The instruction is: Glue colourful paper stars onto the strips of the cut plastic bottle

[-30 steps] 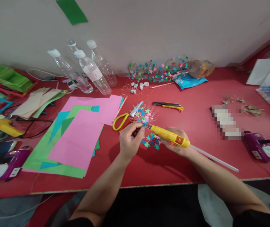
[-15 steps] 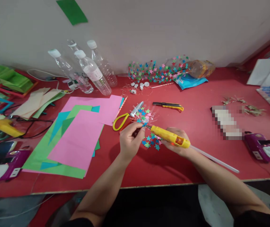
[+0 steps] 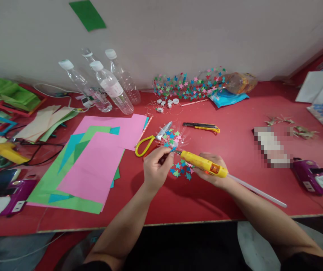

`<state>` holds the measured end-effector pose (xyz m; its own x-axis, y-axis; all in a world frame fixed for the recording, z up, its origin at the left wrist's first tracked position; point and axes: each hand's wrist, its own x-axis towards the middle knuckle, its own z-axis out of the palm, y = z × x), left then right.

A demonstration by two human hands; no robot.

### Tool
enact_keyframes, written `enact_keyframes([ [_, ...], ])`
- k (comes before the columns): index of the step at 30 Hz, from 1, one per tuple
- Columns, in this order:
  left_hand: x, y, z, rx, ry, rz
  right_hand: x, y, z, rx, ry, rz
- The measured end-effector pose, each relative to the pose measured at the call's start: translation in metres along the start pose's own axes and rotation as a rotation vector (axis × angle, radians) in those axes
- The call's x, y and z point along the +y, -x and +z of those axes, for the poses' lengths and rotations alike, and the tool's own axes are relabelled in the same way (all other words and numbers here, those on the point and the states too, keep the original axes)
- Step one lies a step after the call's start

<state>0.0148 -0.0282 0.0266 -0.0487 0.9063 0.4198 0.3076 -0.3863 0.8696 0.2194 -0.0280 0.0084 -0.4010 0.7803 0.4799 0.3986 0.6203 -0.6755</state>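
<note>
A small blue piece (image 3: 173,149) sits at the tips of the left hand (image 3: 157,167), pinched between thumb and forefinger; its outline is partly hidden. The metal nozzle of the yellow glue gun (image 3: 205,164) points at it from the right, close up to the fingertips; whether the two touch cannot be told. The right hand (image 3: 212,174) wraps around the gun, its fingers mostly hidden behind the body. A clear glue stick (image 3: 259,192) runs out from the gun's rear, away from the left fingertips.

Paper stars (image 3: 188,175) lie on the red table (image 3: 172,209) just to the right of the left fingers and nearer the person, with more stars just beyond the fingertips. Yellow-handled scissors (image 3: 144,146) lie beyond the left hand, slightly left, blades pointing away. Past the gun lies a yellow-and-black knife (image 3: 206,127).

Farther left of the left fingers are sheets of pink, green and blue paper (image 3: 93,165), with clear bottles (image 3: 116,90) standing beyond them. Well beyond the fingertips, by the wall, a star-covered bottle (image 3: 188,84) lies on its side, with a blue packet (image 3: 229,97) at its right end.
</note>
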Motion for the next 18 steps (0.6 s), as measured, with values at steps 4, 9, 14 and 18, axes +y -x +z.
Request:
enact_keyframes([
  [4, -0.0002, -0.0004, 0.0004, 0.0, -0.034, 0.016, 0.0006, 0.001, 0.0007, 0.016, -0.01, 0.01],
  [9, -0.0004, -0.0027, -0.0011, 0.0, -0.157, 0.186, 0.0017, 0.002, 0.0015, 0.016, -0.003, 0.022],
  [14, -0.0017, -0.0045, -0.0029, -0.002, -0.249, 0.29, 0.0022, 0.0022, 0.0015, 0.017, 0.029, 0.004],
  [18, -0.0042, -0.0034, -0.0032, -0.006, -0.189, 0.229, 0.0011, 0.0016, 0.0004, 0.005, 0.053, 0.021],
])
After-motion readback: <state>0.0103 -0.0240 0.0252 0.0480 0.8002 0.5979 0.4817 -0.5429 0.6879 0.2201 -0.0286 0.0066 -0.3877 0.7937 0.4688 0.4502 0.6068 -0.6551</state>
